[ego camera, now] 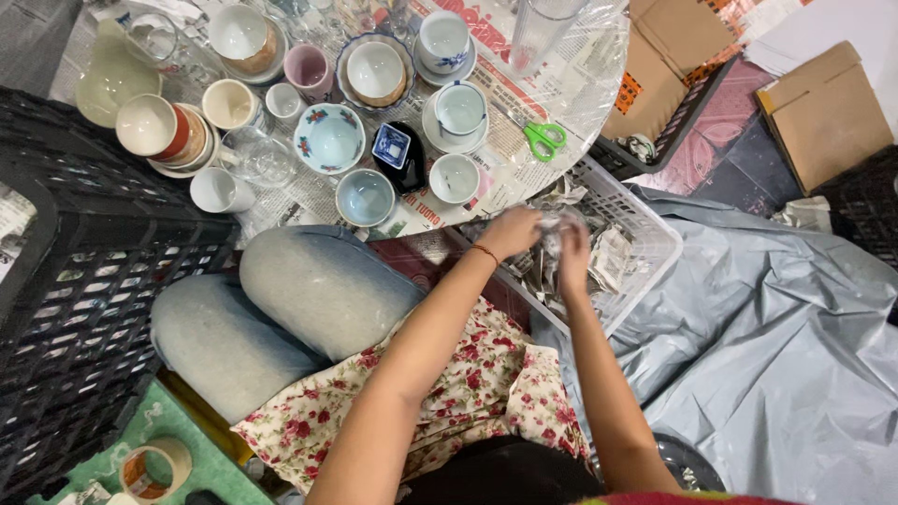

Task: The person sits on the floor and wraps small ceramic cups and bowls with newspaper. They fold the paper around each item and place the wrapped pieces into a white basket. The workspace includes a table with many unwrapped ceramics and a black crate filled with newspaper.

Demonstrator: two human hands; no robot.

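1. A small item wrapped in newspaper (554,227) is being gripped by both hands over the near-left corner of the white plastic basket (655,245). What is inside the paper cannot be told.
2. The left hand (513,231) is being curled shut around the bundle's left side; the right hand (572,248) is being closed on its right side, fingers bent over the paper.
3. Risk, as judged: the bundle is being held above the basket's rim, so a loose grip could be letting it drop onto the rim or the wrapped pieces (613,257) already inside the basket, and a fragile content could be cracking.
4. Risk: the paper is being crumpled tightly; it could be tearing and the item could be slipping out.
5. Risk: the left forearm is being held just left of the basket, near the round table's (599,84) edge, where a white cup (456,178) and a pale blue bowl (365,197) are standing; a wide elbow swing could be knocking them off.
6. Green-handled scissors (543,139) are lying beyond the basket, near the table edge, and could be getting nudged off.
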